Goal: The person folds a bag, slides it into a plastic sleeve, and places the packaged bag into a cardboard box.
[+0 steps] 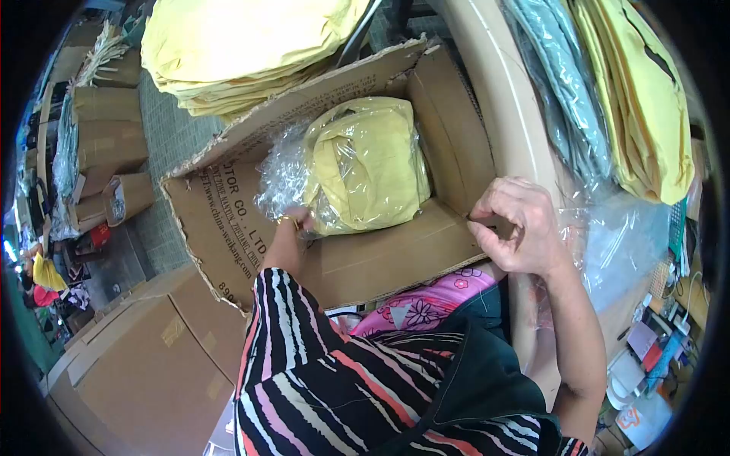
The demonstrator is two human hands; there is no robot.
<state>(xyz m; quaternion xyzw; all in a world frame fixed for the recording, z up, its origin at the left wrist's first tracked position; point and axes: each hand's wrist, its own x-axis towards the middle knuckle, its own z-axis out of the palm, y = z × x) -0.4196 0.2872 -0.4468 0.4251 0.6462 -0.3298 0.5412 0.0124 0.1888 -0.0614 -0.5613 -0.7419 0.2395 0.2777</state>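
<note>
An open cardboard box [357,266] with printed lettering stands in front of me. Inside it lies a folded yellow garment [369,171] in clear plastic, with loose crumpled plastic [281,175] at its left side. My left hand [298,220] reaches into the box and touches the lower left of the bag; its fingers are partly hidden and small in view. Over the box's right edge is my right hand [517,224], fingers curled with thumb and index apart, and nothing shows between them.
A stack of yellow fabric [243,45] lies beyond the box. At the upper right are blue-grey bagged pieces [566,91] and more yellow pieces [639,99]. Closed cartons [144,357] stand at the lower left. Clear plastic [623,243] lies at the right.
</note>
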